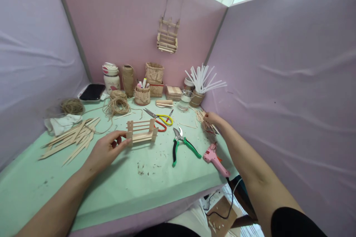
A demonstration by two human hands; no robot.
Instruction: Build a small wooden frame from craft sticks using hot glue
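Note:
My left hand (114, 144) pinches the left end of a small wooden bench-like frame (142, 137) made of flat sticks, upright over the green table. On the right, my right hand (211, 118) has its fingers at a bundle of thin wooden sticks (200, 115) in a container; its fingertips are too small to make out. Between the hands lie green-handled pruners (182, 141) with the blades apart. Behind the wooden frame are scissors (164, 118) with yellow handles and a red-handled tool (161, 126). A pink glue gun (217, 160) rests below my right hand.
Loose flat sticks (73, 137) lie at the left, near twine (118, 103) and a phone (92, 92). Along the back stand a white jar (111, 78), a pen holder (142, 95), a clear cup (185, 100) and white glue sticks (201, 77). A stick model (167, 39) hangs above.

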